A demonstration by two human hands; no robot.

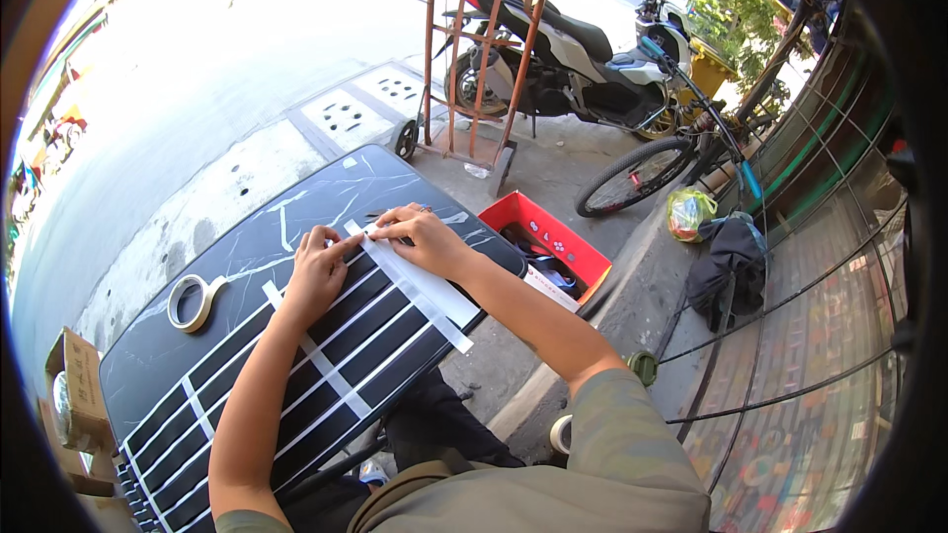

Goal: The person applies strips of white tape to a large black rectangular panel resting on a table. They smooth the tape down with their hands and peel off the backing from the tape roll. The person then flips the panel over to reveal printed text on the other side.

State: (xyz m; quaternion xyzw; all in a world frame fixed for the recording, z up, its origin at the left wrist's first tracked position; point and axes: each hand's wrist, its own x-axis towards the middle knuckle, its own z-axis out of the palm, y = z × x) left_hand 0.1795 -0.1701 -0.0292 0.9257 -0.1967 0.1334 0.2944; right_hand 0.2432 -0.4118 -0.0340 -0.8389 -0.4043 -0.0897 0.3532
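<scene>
On a black marble-patterned table [247, 242] lie several black strips [385, 352] side by side, with thin white lines between them. White tape [434, 316] crosses the strips near their right ends, and another band of white tape [321, 363] crosses further left. My left hand [319, 271] and my right hand [423, 240] meet at the far end of the right-hand tape. The fingertips of both are pinched together there; what they grip is too small to make out. A white sheet [456, 304] lies under my right wrist. Left of my left hand rests a masking tape roll [204, 304].
A red box [583, 259] with dark items stands beyond the table's right corner. Further back are a rusty hand truck [479, 59], a motor scooter [583, 59] and a bicycle [642, 178]. A cardboard box [84, 390] sits at left. A dark bag [729, 271] hangs at right.
</scene>
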